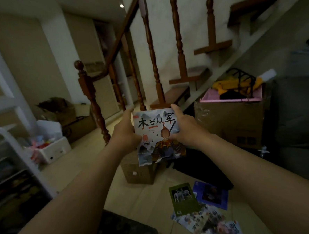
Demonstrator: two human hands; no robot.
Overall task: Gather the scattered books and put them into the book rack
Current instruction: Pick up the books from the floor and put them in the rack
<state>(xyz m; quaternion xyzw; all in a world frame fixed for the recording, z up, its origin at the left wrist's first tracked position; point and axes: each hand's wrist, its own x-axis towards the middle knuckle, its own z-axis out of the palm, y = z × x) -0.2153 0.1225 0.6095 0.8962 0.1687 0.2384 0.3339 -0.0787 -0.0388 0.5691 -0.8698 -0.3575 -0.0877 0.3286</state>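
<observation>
I hold a thin picture book (157,136) upright in front of me, its cover showing large black characters and an armoured figure. My left hand (126,132) grips its left edge and my right hand (184,127) grips its right edge. On the floor at the lower right lie several scattered books: a green book (184,198), a blue book (211,194) and pale illustrated books (207,222) overlapping each other. A white rack with dark shelves (10,172) stands at the far left, partly cut off by the frame.
A small cardboard box (139,174) sits on the floor beneath the held book. A large cardboard box (230,123) with a pink tray stands at right. A wooden stair railing (93,102) rises ahead. A white toy bin (50,150) sits left. A dark mat (126,230) lies below.
</observation>
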